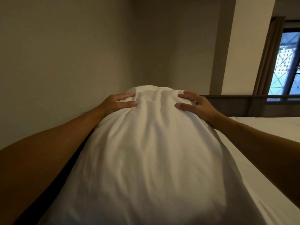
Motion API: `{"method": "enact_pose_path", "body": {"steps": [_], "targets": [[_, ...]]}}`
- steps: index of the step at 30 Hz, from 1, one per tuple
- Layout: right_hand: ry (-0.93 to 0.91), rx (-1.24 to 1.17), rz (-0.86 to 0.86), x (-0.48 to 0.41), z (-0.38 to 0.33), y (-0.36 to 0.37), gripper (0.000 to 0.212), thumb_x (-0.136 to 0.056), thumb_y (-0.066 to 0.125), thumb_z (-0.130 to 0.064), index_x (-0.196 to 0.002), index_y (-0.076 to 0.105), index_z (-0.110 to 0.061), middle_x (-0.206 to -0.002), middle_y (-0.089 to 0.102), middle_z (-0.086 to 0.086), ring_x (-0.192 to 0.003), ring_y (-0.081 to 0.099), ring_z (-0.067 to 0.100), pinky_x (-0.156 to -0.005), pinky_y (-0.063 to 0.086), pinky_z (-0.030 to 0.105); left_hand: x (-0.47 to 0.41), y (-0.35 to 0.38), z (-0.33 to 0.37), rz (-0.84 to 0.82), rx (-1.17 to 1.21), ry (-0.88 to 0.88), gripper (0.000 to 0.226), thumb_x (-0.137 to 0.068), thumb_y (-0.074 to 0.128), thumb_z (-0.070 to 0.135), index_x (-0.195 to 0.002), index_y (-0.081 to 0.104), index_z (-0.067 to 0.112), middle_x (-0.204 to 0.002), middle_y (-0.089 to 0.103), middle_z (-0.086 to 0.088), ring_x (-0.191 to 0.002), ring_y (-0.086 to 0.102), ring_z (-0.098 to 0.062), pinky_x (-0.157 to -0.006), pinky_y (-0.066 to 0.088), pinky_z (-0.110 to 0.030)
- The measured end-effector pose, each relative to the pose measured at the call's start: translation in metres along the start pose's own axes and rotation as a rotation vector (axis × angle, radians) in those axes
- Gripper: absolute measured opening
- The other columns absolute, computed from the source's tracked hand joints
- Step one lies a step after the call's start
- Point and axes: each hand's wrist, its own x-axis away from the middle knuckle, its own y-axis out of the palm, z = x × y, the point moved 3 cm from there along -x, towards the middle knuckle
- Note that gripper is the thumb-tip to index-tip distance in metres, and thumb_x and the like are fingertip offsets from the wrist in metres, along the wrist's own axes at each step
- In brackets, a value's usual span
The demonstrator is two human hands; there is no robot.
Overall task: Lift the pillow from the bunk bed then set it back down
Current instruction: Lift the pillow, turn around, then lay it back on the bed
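A large white pillow (151, 151) fills the middle of the view, stretching from the bottom edge up to the wall corner. My left hand (119, 102) grips its far left corner, fingers pressed into the creased fabric. On its far right corner lies my right hand (194, 105), fingers spread and curled over the cloth. Both arms reach along the pillow's sides. The pillow hides its own underside, so I cannot tell whether it rests on the white mattress (266, 132) or is held off it.
A plain wall (56, 54) runs close along the left and meets another wall in the corner behind the pillow. A dark bed rail (243, 99) crosses at the right. Beyond it are a window (285, 65) and a curtain (267, 59).
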Motion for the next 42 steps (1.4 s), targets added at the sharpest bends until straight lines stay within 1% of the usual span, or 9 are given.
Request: {"method": "enact_pose_path", "body": {"steps": [4, 8, 17, 22, 27, 31, 37, 40, 42], "targets": [[0.058, -0.013, -0.015, 0.001, 0.022, 0.012, 0.059, -0.075, 0.074, -0.042, -0.13, 0.056, -0.032, -0.146, 0.041, -0.007, -0.118, 0.046, 0.016, -0.091, 0.04, 0.032, -0.004, 0.009, -0.023, -0.019, -0.008, -0.032, 0.055, -0.074, 0.075, 0.04, -0.127, 0.06, 0.035, -0.134, 0.051, 0.011, -0.117, 0.048, -0.004, -0.091, 0.034, -0.017], [0.135, 0.014, -0.035, 0.006, 0.049, 0.029, 0.063, -0.073, 0.073, -0.048, -0.131, 0.054, -0.035, -0.148, 0.04, -0.007, -0.118, 0.047, 0.016, -0.096, 0.042, 0.037, -0.006, 0.02, -0.044, -0.078, -0.004, -0.089, 0.057, -0.075, 0.074, 0.039, -0.129, 0.058, 0.034, -0.138, 0.048, 0.01, -0.116, 0.046, -0.005, -0.093, 0.033, -0.021], [0.167, 0.111, -0.108, 0.003, 0.066, 0.043, 0.059, -0.075, 0.069, -0.051, -0.13, 0.053, -0.038, -0.151, 0.038, -0.005, -0.116, 0.046, 0.015, -0.097, 0.043, 0.037, 0.002, 0.036, -0.08, -0.08, 0.029, -0.165, 0.057, -0.074, 0.075, 0.037, -0.129, 0.057, 0.033, -0.147, 0.047, -0.004, -0.124, 0.048, -0.018, -0.097, 0.038, -0.03], [0.134, 0.089, -0.111, -0.007, 0.059, 0.046, 0.055, -0.077, 0.07, -0.046, -0.129, 0.055, -0.035, -0.15, 0.039, -0.005, -0.113, 0.045, 0.013, -0.093, 0.041, 0.033, -0.002, 0.025, -0.08, -0.068, 0.021, -0.152, 0.065, -0.066, 0.078, 0.048, -0.127, 0.059, 0.034, -0.143, 0.05, 0.0, -0.116, 0.051, -0.011, -0.093, 0.039, -0.026], [0.159, 0.062, -0.11, -0.012, 0.063, 0.057, 0.058, -0.076, 0.071, -0.047, -0.13, 0.055, -0.035, -0.147, 0.042, -0.004, -0.111, 0.047, 0.014, -0.089, 0.042, 0.03, -0.001, 0.017, -0.086, -0.075, 0.014, -0.182, 0.069, -0.055, 0.078, 0.056, -0.12, 0.059, 0.042, -0.14, 0.05, 0.003, -0.104, 0.052, -0.004, -0.081, 0.04, -0.017], [0.209, 0.098, -0.147, -0.006, 0.077, 0.061, 0.061, -0.076, 0.069, -0.05, -0.132, 0.051, -0.035, -0.147, 0.041, -0.003, -0.115, 0.047, 0.017, -0.098, 0.042, 0.037, -0.002, 0.026, -0.099, -0.117, -0.02, -0.233, 0.062, -0.065, 0.078, 0.047, -0.123, 0.059, 0.04, -0.147, 0.046, -0.003, -0.124, 0.049, -0.017, -0.095, 0.037, -0.028], [0.255, 0.181, -0.228, -0.002, 0.094, 0.062, 0.064, -0.08, 0.062, -0.054, -0.138, 0.044, -0.036, -0.154, 0.033, -0.002, -0.134, 0.039, 0.025, -0.107, 0.035, 0.043, 0.001, 0.029, -0.109, -0.167, -0.092, -0.295, 0.054, -0.054, 0.076, 0.064, -0.103, 0.054, 0.056, -0.155, 0.033, -0.005, -0.14, 0.033, -0.024, -0.106, 0.031, -0.035], [0.287, 0.264, -0.324, -0.002, 0.102, 0.059, 0.067, -0.081, 0.054, -0.061, -0.141, 0.037, -0.039, -0.159, 0.023, -0.002, -0.141, 0.03, 0.027, -0.111, 0.028, 0.044, 0.003, 0.029, -0.113, -0.229, -0.162, -0.302, 0.081, -0.027, 0.064, 0.088, -0.103, 0.05, 0.062, -0.156, 0.032, -0.003, -0.138, 0.035, -0.024, -0.104, 0.031, -0.034], [0.322, 0.35, -0.384, -0.004, 0.104, 0.056, 0.069, -0.081, 0.048, -0.065, -0.144, 0.032, -0.041, -0.161, 0.02, -0.003, -0.144, 0.025, 0.028, -0.113, 0.024, 0.047, 0.001, 0.026, -0.114, -0.293, -0.219, -0.285, 0.106, -0.025, 0.057, 0.093, -0.123, 0.047, 0.056, -0.156, 0.031, -0.001, -0.14, 0.034, -0.023, -0.107, 0.029, -0.035]]}}
